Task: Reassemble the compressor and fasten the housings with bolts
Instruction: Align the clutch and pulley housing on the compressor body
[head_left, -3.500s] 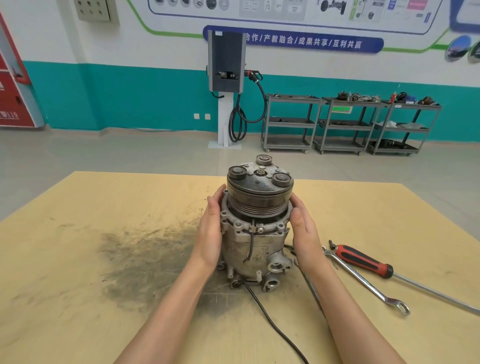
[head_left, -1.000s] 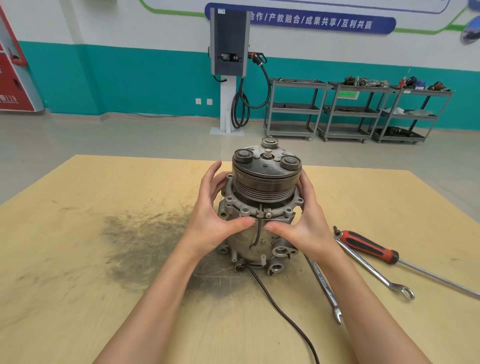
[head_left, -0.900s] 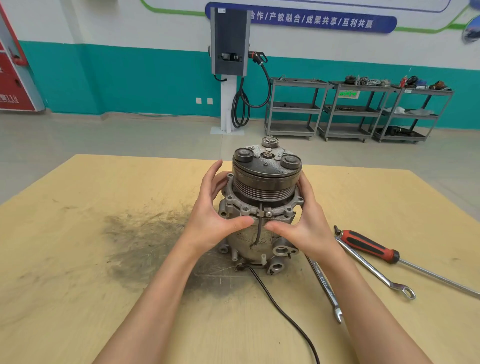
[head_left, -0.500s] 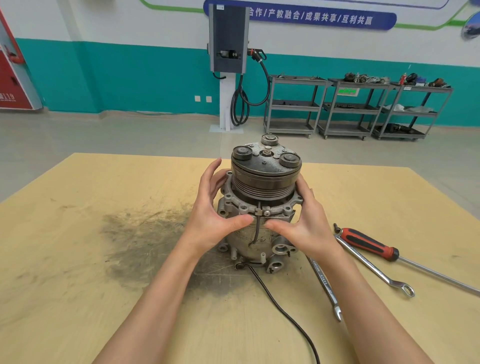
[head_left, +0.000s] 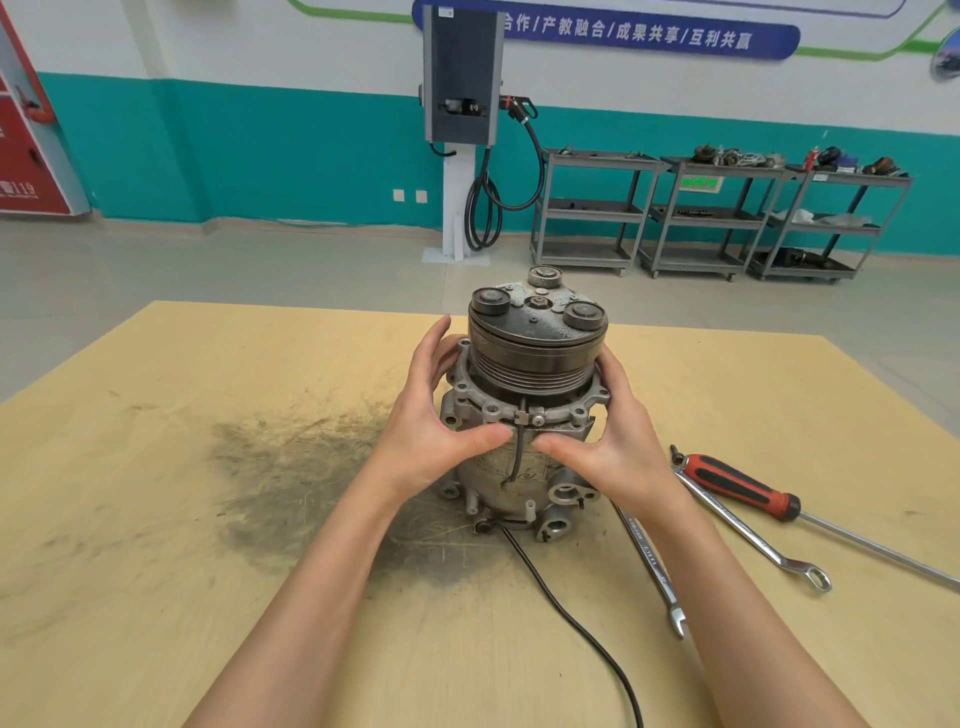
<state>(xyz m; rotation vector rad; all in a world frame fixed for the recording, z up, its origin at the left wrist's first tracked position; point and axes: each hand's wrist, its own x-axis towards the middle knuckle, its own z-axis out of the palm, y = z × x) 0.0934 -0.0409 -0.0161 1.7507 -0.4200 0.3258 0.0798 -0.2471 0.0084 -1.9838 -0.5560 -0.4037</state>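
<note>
- The compressor (head_left: 524, 415) stands upright on the wooden table (head_left: 156, 467), pulley end up, at the edge of a dark grime patch (head_left: 301, 467).
- The left hand (head_left: 431, 431) and right hand (head_left: 613, 441) grip its housing from either side, thumbs nearly meeting at the front just below the flange.
- A black cable (head_left: 561, 608) runs from its base toward the near edge.
- To the right lie two wrenches (head_left: 652, 566) and a red-handled screwdriver (head_left: 737, 486).
</note>
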